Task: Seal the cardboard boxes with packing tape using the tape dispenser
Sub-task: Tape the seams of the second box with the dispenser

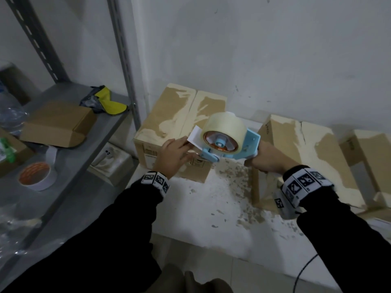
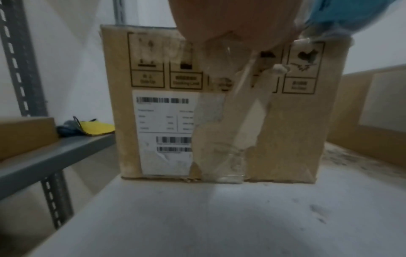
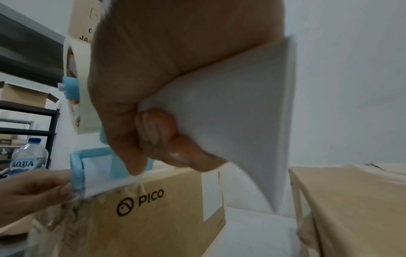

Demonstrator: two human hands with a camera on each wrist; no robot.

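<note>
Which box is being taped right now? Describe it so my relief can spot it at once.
Start at the grey metal shelf on the left; the cardboard box stands right beside its upright, on the white ledge against the wall. Unlike its neighbours to the right, it has the blue tape dispenser over its near edge and a PICO logo on its side.

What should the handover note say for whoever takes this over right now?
Right hand: grips the dispenser handle, holding it at the near top edge of the left box.
Left hand: fingers at the tape end by the dispenser's front; whether it pinches the tape is unclear.
Boxes: left box and right box stand on the white table, a third at far right.
Done: only old, torn tape shows on the boxes.
Left: lay a fresh strip along the left box's seam, cut, then tape the others.
</note>
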